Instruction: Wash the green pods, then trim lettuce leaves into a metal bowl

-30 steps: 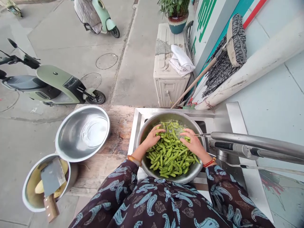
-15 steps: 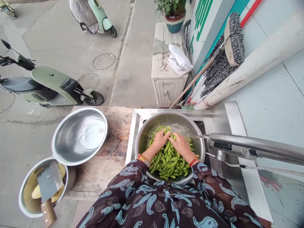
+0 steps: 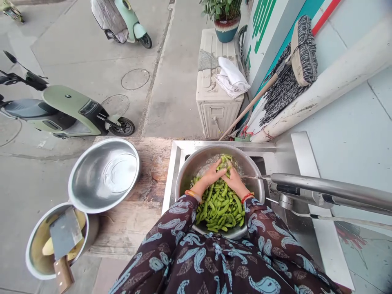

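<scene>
A large steel basin [image 3: 181, 179] stands in the sink, holding a heap of green edamame pods [image 3: 219, 208] with water at its far side. My left hand [image 3: 213, 174] and my right hand [image 3: 234, 179] are together over the basin's far half, thumbs close to each other. Between them they cup a clump of pods, some of which show above the fingers. Water runs in a thin stream from the faucet [image 3: 309, 180] toward my right hand. The fingertips are partly hidden among the pods.
On the wooden board [image 3: 153, 192] to the left is a steel bowl [image 3: 81, 173]. Beside it, a pot [image 3: 30, 261] holds peeled pieces with a cleaver [image 3: 65, 237] across it. A mop [image 3: 275, 83] leans by the pipe [image 3: 324, 85]. A scooter [image 3: 69, 108] stands farther left.
Both hands have shifted slightly and turned upward around the pods, lifting a clump toward the basin's far side. The pods in the near part have been pushed about a little.
</scene>
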Tool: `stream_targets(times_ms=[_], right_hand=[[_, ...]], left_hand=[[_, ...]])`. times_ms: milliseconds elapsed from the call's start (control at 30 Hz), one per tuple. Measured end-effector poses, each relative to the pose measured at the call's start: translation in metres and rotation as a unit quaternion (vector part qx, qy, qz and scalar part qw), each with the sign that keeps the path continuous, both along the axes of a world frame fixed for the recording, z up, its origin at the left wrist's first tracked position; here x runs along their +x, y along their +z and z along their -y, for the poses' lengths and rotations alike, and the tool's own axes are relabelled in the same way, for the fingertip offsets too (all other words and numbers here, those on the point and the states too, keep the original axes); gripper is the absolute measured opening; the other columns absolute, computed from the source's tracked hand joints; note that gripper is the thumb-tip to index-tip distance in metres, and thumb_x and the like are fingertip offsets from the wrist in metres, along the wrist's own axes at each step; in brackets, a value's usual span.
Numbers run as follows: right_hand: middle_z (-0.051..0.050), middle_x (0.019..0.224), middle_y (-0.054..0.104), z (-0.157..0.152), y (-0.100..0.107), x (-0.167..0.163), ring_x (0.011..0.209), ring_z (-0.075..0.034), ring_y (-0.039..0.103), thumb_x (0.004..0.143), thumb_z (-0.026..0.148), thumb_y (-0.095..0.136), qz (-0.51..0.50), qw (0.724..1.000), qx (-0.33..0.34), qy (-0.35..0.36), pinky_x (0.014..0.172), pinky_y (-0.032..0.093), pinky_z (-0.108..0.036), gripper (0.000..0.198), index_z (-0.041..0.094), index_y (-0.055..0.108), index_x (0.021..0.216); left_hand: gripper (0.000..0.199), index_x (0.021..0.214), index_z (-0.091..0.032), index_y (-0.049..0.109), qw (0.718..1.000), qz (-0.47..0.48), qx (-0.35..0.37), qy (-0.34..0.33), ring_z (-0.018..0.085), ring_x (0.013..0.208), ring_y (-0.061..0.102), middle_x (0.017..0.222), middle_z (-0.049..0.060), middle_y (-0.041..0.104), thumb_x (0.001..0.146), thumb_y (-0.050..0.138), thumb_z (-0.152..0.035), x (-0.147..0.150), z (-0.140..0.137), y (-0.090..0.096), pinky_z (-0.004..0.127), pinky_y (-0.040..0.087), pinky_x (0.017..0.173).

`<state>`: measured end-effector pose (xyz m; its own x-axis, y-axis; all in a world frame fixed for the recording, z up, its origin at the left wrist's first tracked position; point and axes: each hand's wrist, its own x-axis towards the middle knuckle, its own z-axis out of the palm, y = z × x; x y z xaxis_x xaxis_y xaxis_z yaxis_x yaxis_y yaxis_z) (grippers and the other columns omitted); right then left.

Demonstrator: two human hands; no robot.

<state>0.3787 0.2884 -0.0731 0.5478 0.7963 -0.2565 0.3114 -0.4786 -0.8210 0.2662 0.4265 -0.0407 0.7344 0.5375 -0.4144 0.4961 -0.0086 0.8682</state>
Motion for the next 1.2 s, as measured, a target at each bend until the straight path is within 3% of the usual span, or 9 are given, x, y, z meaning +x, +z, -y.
stream_targets(times_ms=[200, 333, 467, 567, 633, 733, 933, 1067, 1200], right_hand=[[-0.016, 0.11, 0.069, 0.0, 0.027, -0.021, 0.104, -0.03, 0.065, 0.097, 0.048, 0.036, 0.121, 0.992, 0.018, -0.01, 0.091, 0.051, -0.045, 0.045, 0.018, 0.061, 0.121], [-0.011, 0.084, 0.07, 0.007, 0.057, -0.024, 0.085, -0.026, 0.067, 0.098, 0.056, 0.035, 0.165, 0.986, -0.015, -0.006, 0.083, 0.052, -0.04, 0.046, 0.023, 0.068, 0.094], [-0.01, 0.132, 0.061, 0.022, 0.063, -0.004, 0.127, -0.029, 0.053, 0.099, 0.056, 0.035, 0.146, 0.986, 0.054, 0.067, 0.108, 0.041, -0.046, 0.047, 0.026, 0.071, 0.105], [-0.012, 0.155, 0.039, 0.036, 0.044, 0.009, 0.144, -0.034, 0.033, 0.095, 0.059, 0.041, 0.128, 0.991, -0.005, 0.031, 0.115, 0.032, -0.055, 0.058, 0.025, 0.054, 0.139], [-0.017, 0.157, 0.035, 0.037, 0.031, 0.004, 0.144, -0.037, 0.032, 0.093, 0.061, 0.042, 0.109, 0.992, -0.06, -0.001, 0.112, 0.033, -0.059, 0.069, 0.022, 0.04, 0.149], [-0.015, 0.159, 0.032, 0.022, 0.032, -0.025, 0.144, -0.043, 0.028, 0.091, 0.059, 0.049, 0.133, 0.987, -0.077, 0.035, 0.107, 0.034, -0.066, 0.072, 0.026, 0.034, 0.153], [-0.012, 0.153, 0.044, -0.001, 0.085, -0.082, 0.146, -0.043, 0.025, 0.093, 0.037, 0.054, 0.177, 0.968, 0.009, 0.179, 0.109, 0.027, -0.073, 0.056, 0.026, 0.044, 0.148], [-0.006, 0.141, 0.059, 0.022, 0.1, -0.081, 0.143, -0.035, 0.037, 0.096, 0.033, 0.051, 0.153, 0.961, 0.056, 0.222, 0.114, 0.023, -0.068, 0.036, 0.03, 0.062, 0.131], [-0.003, 0.127, 0.069, 0.052, 0.09, -0.058, 0.129, -0.026, 0.055, 0.099, 0.034, 0.047, 0.092, 0.975, 0.093, 0.179, 0.115, 0.034, -0.055, 0.029, 0.029, 0.073, 0.11]], left_hand=[[0.036, 0.103, -0.022, 0.074, 0.997, -0.03, 0.05, 0.05, 0.029, 0.105, 0.067, 0.1, 0.007, 0.076, 0.084, 0.061, -0.05, 0.007, 0.018, 0.006, 0.039, 0.05, 0.096], [0.046, 0.073, -0.02, 0.071, 0.99, -0.068, 0.101, 0.069, 0.027, 0.088, 0.068, 0.073, 0.006, 0.071, 0.091, 0.046, -0.055, -0.005, 0.003, 0.017, 0.037, 0.052, 0.085], [0.034, 0.084, -0.02, 0.074, 0.989, 0.015, 0.14, 0.038, 0.026, 0.114, 0.062, 0.111, 0.009, 0.071, 0.09, 0.05, -0.043, -0.021, -0.02, 0.025, 0.039, 0.042, 0.107], [0.037, 0.119, -0.023, 0.069, 0.987, 0.015, 0.154, 0.04, 0.026, 0.139, 0.043, 0.144, 0.008, 0.054, 0.085, 0.06, -0.034, -0.037, -0.022, 0.019, 0.042, 0.025, 0.121], [0.055, 0.135, -0.024, 0.059, 0.991, -0.01, 0.125, 0.05, 0.028, 0.143, 0.037, 0.151, 0.009, 0.045, 0.082, 0.065, -0.037, -0.042, -0.014, 0.012, 0.043, 0.023, 0.122], [0.068, 0.145, -0.024, 0.048, 0.997, -0.021, 0.051, 0.052, 0.031, 0.145, 0.033, 0.154, 0.011, 0.041, 0.083, 0.066, -0.048, -0.038, 0.0, 0.009, 0.044, 0.026, 0.12], [0.066, 0.144, -0.025, 0.051, 0.998, -0.015, 0.014, 0.063, 0.032, 0.144, 0.035, 0.153, 0.011, 0.044, 0.086, 0.062, -0.055, -0.031, 0.01, 0.018, 0.044, 0.028, 0.119], [0.06, 0.143, -0.026, 0.052, 0.998, -0.016, 0.039, 0.051, 0.029, 0.146, 0.032, 0.154, 0.01, 0.042, 0.089, 0.059, -0.051, -0.043, 0.012, 0.013, 0.043, 0.026, 0.12], [0.055, 0.142, -0.026, 0.052, 0.998, -0.002, 0.06, 0.033, 0.025, 0.145, 0.034, 0.153, 0.008, 0.044, 0.089, 0.059, -0.041, -0.049, 0.012, 0.001, 0.041, 0.023, 0.121]])
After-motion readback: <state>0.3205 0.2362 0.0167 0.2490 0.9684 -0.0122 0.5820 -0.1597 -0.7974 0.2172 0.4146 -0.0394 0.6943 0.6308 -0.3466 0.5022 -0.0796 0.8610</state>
